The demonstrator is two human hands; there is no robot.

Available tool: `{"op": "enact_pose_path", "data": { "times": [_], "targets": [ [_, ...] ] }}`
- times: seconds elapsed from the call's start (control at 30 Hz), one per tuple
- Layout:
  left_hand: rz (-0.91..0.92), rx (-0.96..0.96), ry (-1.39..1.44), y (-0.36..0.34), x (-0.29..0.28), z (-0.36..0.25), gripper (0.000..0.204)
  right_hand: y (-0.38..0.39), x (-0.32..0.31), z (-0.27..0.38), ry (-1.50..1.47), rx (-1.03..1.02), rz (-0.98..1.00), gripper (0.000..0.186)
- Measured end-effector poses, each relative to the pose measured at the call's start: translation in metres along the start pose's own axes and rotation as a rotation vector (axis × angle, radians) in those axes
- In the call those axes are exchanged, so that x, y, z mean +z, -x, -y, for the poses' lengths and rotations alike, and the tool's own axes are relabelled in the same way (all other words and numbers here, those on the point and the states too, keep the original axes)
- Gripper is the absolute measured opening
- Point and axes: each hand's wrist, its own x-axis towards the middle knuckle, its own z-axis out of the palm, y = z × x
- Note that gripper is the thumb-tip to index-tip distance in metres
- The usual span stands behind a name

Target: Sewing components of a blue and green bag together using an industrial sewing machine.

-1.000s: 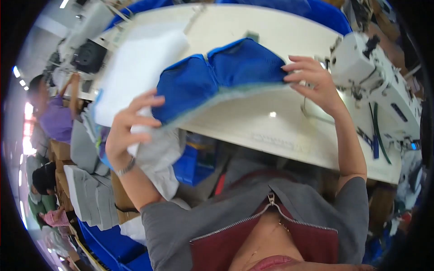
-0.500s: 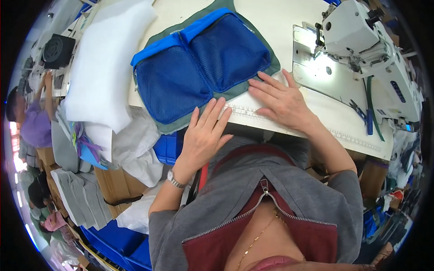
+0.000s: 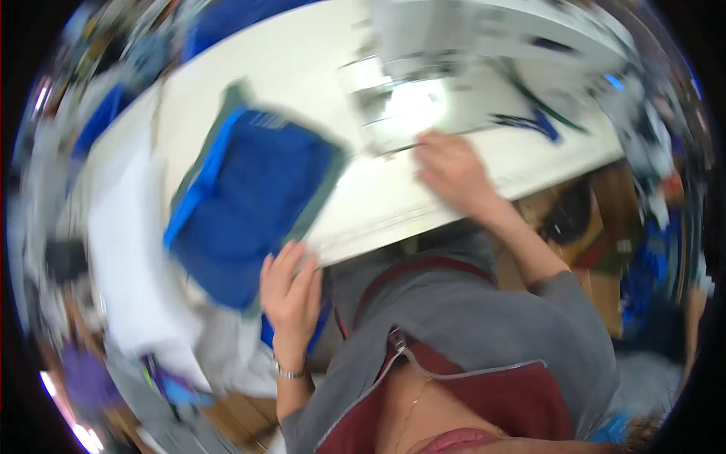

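A blue mesh pouch piece with grey-green fabric edging (image 3: 253, 193) lies at a slant on the white table, left of the middle. My left hand (image 3: 291, 295) is at its near lower corner, fingers stretched out and the tips at the edging; it grips nothing. My right hand (image 3: 454, 170) is off the fabric, over the table just in front of the lit sewing machine bed (image 3: 476, 113). Motion blur smears its fingers, so whether they hold anything is unclear. Dark-handled snips with blue parts (image 3: 541, 125) lie right of this hand.
The white sewing machine (image 3: 529, 34) stands at the far right, a dark green strip (image 3: 537, 94) beside the snips. A stack of white padding sheets (image 3: 132, 250) lies left of the pouch piece. The table's near edge (image 3: 386, 246) runs before my body; cardboard (image 3: 238, 412) is below left.
The view has swung to the right. My right hand has left the pouch piece and moved toward the sewing machine; my left hand stays at the piece's near edge.
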Motion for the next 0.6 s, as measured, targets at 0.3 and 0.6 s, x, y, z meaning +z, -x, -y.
{"op": "enact_pose_path", "data": {
  "times": [0.3, 0.6],
  "targets": [
    [-0.021, 0.393, -0.175, -0.089, 0.025, 0.014, 0.022, 0.081, -0.011, 0.048, -0.242, 0.138, -0.404, 0.011],
    [0.601, 0.509, -0.376, -0.108, 0.101, -0.071, 0.105, 0.156, -0.049, 0.045, -0.032, 0.298, -0.499, 0.01]
  ]
}}
